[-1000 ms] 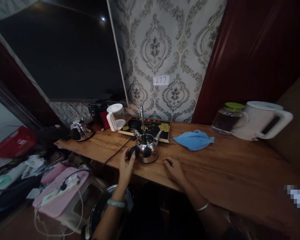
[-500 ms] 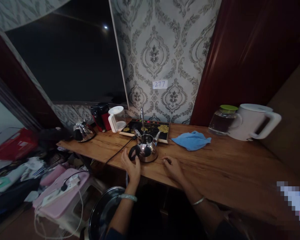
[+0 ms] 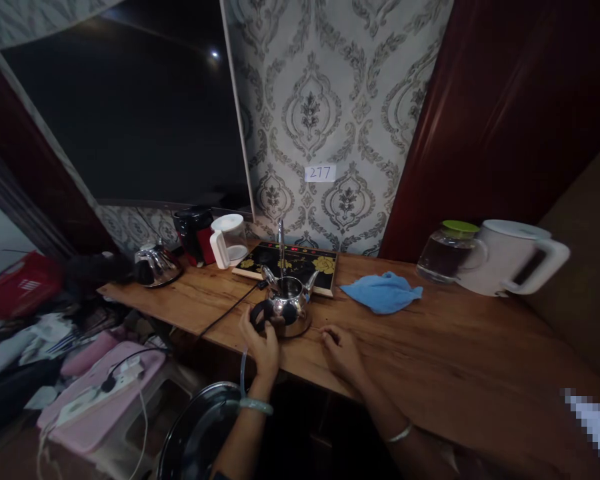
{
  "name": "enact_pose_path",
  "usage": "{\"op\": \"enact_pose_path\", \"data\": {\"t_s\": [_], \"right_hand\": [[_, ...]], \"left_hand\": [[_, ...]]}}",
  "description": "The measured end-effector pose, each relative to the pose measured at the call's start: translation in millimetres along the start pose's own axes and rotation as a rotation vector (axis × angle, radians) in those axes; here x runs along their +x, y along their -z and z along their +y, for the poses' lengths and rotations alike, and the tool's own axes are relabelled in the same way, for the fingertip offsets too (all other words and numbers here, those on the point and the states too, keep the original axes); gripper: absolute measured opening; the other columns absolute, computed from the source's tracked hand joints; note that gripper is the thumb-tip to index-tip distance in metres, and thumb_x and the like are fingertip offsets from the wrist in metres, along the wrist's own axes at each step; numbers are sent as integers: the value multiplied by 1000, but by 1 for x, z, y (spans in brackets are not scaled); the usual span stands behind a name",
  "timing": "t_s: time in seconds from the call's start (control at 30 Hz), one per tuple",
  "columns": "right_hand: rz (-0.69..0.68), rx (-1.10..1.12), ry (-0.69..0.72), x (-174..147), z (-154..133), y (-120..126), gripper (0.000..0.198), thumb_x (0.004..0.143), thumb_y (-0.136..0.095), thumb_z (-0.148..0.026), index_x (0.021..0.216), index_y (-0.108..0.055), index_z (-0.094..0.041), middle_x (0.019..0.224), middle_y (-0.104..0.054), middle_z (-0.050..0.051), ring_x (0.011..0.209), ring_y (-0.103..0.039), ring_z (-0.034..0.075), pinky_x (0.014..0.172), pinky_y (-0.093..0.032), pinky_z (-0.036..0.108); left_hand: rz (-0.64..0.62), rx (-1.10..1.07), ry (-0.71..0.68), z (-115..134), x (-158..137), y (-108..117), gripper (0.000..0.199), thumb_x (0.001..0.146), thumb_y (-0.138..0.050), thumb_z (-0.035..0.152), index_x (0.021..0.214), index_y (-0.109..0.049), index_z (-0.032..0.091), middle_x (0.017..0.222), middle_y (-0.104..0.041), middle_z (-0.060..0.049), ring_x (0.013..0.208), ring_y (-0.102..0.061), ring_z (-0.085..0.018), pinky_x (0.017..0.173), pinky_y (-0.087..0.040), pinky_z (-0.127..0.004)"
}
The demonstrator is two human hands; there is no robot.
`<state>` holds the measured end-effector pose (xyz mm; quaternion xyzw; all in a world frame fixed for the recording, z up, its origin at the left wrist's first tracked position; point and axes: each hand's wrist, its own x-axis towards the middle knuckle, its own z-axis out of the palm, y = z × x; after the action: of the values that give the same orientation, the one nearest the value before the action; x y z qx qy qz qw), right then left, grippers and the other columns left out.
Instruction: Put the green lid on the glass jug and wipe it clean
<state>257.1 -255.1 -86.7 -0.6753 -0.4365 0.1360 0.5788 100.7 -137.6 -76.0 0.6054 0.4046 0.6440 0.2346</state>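
The left hand (image 3: 263,343) gripped the steel kettle's (image 3: 287,307) black handle; the right hand (image 3: 341,348) rested loosely curled on the bench (image 3: 430,347); lifting level seemed wise.

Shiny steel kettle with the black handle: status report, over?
Left hand gripping small steel kettle by its black handle. Right hand resting on wooden table. Blue cloth clear.
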Motion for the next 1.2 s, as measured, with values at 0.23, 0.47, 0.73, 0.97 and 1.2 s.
{"op": "enact_pose_path", "data": {"t_s": [0.23, 0.47, 0.73, 0.97, 1.2], "right_hand": [[-4, 14, -5, 0, 0, 0, 27, 80, -51, -38, 81, -73, -23, 80, -77, 7, 75, -69, 25, 69, -52, 34], [1, -1, -13, 1, 2, -1, 24, 79, -51, -33, 83, -73, -23, 79, -76, 5, 73, -68, 23, 70, -53, 34], [-24, -51, 36, 40, 9, -6, 44, 86, -48, -35, 122, -66, -17, 121, -72, 13, 110, -67, 26, 98, -51, 42], [-61, -49, 90, 56, 11, -21, 49, 96, -37, -46, 120, -71, -19, 126, -71, 12, 120, -63, 26, 108, -44, 46], [-83, 8, 148, 48, 11, -20, 50, 98, -40, -49, 128, -68, -22, 128, -70, 11, 122, -62, 26, 109, -44, 46]], "left_hand": [[38, 76, -120, 6, -1, 2, 50, 87, -56, 25, 136, -48, 17, 133, -51, -16, 131, -46, -30, 114, -34, -53], [-20, 43, -63, 5, -1, 1, 52, 88, -55, 25, 139, -45, 17, 130, -52, -16, 127, -51, -28, 110, -41, -48], [29, 59, -72, 6, -5, 0, 52, 86, -56, 22, 136, -47, 17, 128, -55, -15, 122, -53, -27, 107, -43, -45], [59, 103, -69, 6, -8, 0, 48, 86, -55, 23, 133, -49, 17, 124, -57, -13, 121, -54, -27, 108, -42, -47], [77, 93, -82, 8, -7, 1, 46, 86, -55, 24, 132, -50, 18, 119, -59, -12, 112, -59, -25, 99, -48, -42]]}}
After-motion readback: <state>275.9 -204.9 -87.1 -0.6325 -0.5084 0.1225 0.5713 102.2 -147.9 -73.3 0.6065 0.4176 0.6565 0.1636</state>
